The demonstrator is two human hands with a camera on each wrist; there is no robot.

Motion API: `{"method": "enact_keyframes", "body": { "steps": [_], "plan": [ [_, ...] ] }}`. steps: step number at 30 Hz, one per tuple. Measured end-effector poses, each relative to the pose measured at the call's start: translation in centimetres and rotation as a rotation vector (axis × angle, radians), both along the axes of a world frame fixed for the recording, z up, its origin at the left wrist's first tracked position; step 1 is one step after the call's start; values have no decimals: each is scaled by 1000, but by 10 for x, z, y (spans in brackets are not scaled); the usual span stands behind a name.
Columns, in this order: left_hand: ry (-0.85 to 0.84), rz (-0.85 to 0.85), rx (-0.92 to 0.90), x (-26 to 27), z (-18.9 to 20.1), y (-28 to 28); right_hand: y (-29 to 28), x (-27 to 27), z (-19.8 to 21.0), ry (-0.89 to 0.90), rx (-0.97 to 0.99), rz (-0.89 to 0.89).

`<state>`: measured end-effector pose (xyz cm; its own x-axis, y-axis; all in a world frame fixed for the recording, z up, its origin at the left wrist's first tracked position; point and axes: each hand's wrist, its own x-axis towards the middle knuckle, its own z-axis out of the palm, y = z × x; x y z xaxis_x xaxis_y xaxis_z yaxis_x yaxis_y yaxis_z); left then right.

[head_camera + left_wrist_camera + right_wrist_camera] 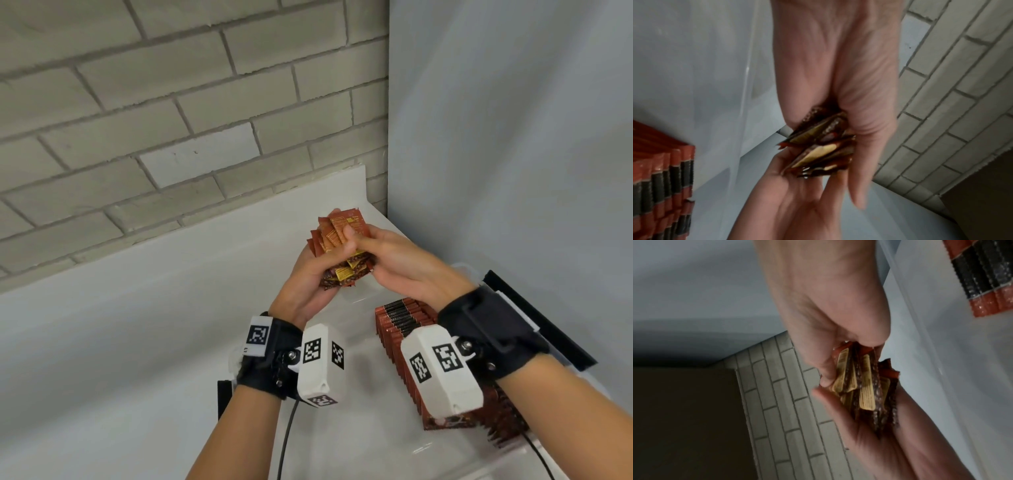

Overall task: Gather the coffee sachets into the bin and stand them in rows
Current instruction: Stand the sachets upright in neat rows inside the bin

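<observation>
A fanned bundle of red-brown coffee sachets [342,245] with yellow labels is held in the air over the far end of the clear bin [465,270]. My left hand [308,277] grips the bundle from below and the left. My right hand [394,262] curls over it from the right, its fingertips on the top sachets. The left wrist view shows the bundle [822,146] edge-on between both palms. In the right wrist view the sachets [864,386] sit the same way. Rows of standing sachets [404,325] fill the bin's right side, partly hidden under my right wrist.
The bin sits on a white counter [137,342] in a corner, with a brick wall [171,120] behind and a plain wall [513,137] on the right. A black latch piece [541,322] runs along the bin's right edge. Cables hang from both wrists.
</observation>
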<state>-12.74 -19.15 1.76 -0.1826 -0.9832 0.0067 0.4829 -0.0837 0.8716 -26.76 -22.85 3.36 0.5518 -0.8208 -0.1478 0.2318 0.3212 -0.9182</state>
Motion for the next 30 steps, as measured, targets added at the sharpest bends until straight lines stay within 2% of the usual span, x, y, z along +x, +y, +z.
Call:
{"method": "enact_keyframes", "body": {
  "steps": [6, 9, 13, 15, 16, 19, 21, 27, 30],
  "plan": [
    [-34, 26, 39, -1, 4, 1, 10, 8, 0, 274, -168, 9],
    [-56, 27, 47, -1, 4, 0, 11, 9, 2, 540, -289, -65],
    [-106, 47, 86, -2, 3, -2, 6, 6, 0, 913, -672, -255],
    [-114, 45, 101, -4, 2, -2, 4, 1, 1, 855, -815, -318],
    [-116, 34, 104, -4, 3, -2, 3, -3, 2, 777, -852, -255],
    [-105, -13, 86, -2, 4, 0, 4, -14, 5, 652, -869, 159],
    [-103, -49, 90, -2, 6, 2, 6, -17, 4, 672, -862, 283],
    [-97, -81, 129, -11, 10, 5, 4, -12, -5, 581, -1004, 257],
    [-20, -80, 128, -9, 9, 5, 3, -12, -4, 564, -1035, 235]
  ]
}}
